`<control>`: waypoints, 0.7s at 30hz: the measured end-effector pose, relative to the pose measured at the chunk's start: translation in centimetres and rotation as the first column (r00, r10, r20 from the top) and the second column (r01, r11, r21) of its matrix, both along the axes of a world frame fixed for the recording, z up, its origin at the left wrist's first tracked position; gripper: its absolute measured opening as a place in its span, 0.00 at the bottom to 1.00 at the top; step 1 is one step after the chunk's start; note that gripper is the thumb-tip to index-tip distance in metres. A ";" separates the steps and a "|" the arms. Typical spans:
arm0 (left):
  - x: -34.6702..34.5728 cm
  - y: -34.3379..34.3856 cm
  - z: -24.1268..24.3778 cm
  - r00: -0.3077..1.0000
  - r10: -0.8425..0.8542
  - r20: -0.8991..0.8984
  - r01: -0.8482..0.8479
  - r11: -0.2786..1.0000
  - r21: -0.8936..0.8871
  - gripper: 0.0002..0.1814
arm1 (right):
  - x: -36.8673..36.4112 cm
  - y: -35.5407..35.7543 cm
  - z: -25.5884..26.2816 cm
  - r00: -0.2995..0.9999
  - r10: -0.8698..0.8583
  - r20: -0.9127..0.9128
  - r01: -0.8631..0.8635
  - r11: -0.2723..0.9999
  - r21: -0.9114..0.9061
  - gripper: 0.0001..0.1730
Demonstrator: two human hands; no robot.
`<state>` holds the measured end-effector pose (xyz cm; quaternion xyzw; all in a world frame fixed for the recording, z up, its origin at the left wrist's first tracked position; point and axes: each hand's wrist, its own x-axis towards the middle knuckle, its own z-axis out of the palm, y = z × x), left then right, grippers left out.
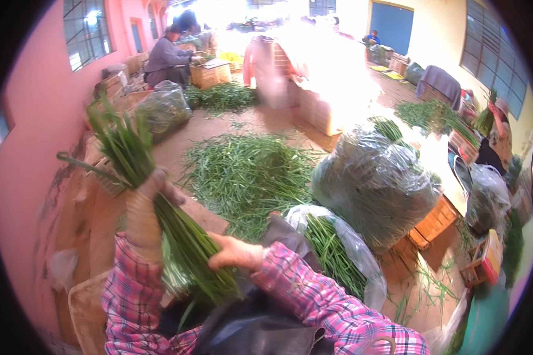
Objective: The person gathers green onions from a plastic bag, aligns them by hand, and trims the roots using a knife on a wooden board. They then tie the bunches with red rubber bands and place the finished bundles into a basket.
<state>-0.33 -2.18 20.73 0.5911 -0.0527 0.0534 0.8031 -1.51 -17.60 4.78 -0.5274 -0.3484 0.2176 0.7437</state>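
A bundle of long, flat green leaves point(184, 230) slants across in front of my lap, its upper end blurred by motion. My left hand point(153, 186) is wrapped around its upper middle. Against the lower right side of the bundle is my right hand point(237, 254), thumb and forefinger spread at the leaves; whether they grip any is unclear. Just beyond my right forearm, a clear plastic bag point(373, 270) holds green stalks point(331, 250). Past both hands, a broad heap of loose green leaves point(248, 175) covers the floor.
A large stuffed plastic bag point(373, 186) rests by an orange crate point(435, 217) at right. A tan plastic crate point(82, 306) stands at lower left beside the pink wall point(31, 186). Farther back, a seated person point(166, 57) works at a crate point(211, 74). Another person point(499, 128) sits at far right.
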 end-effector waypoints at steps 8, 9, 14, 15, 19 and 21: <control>2.7 9.8 2.6 0.950 0.311 -0.025 -0.304 0.904 -0.300 0.10 | -1.4 -0.7 -4.5 0.927 -0.207 -0.312 0.207 0.978 -0.033 0.12; 2.7 10.4 2.3 0.950 0.310 -0.026 -0.301 0.895 -0.329 0.10 | -0.9 -1.3 -3.4 0.905 -0.302 -0.299 0.262 0.950 -0.167 0.11; 3.7 14.1 -0.1 0.937 0.333 0.102 -0.286 0.903 -0.320 0.10 | -2.7 -4.6 1.8 0.907 -0.356 -0.226 0.331 0.933 -0.143 0.10; 3.6 14.9 -0.1 0.920 0.374 0.120 -0.318 0.889 -0.329 0.10 | -3.8 -6.2 3.3 0.845 -0.421 -0.329 0.373 0.906 -0.200 0.13; 4.4 20.1 0.3 0.871 0.481 0.100 -0.402 0.814 -0.419 0.13 | -3.9 -11.4 1.4 0.588 -0.721 -0.366 0.723 0.672 -0.163 0.12; 4.0 21.1 0.9 0.834 0.546 0.079 -0.461 0.769 -0.443 0.13 | -2.9 -13.1 0.0 0.640 -0.642 -0.421 0.654 0.743 -0.139 0.09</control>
